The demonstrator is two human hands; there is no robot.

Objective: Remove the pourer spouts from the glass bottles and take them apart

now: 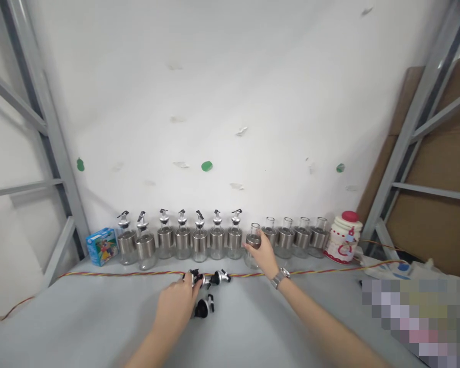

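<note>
Standing centre-left, seven bottles [200, 244] are capped. Five [286, 238] are left, one [252, 238] clamped by the right hand [265, 255]; left hand's [175, 300] grip on spouts [214, 278] is unclear.

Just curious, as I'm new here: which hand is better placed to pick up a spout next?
Probably the left: the left hand is at the loose spouts, while the right hand is around a spoutless bottle.

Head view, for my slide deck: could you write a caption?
Left hand at loose spouts, right hand gripping a spoutless bottle beside seven spouted bottles.
</note>
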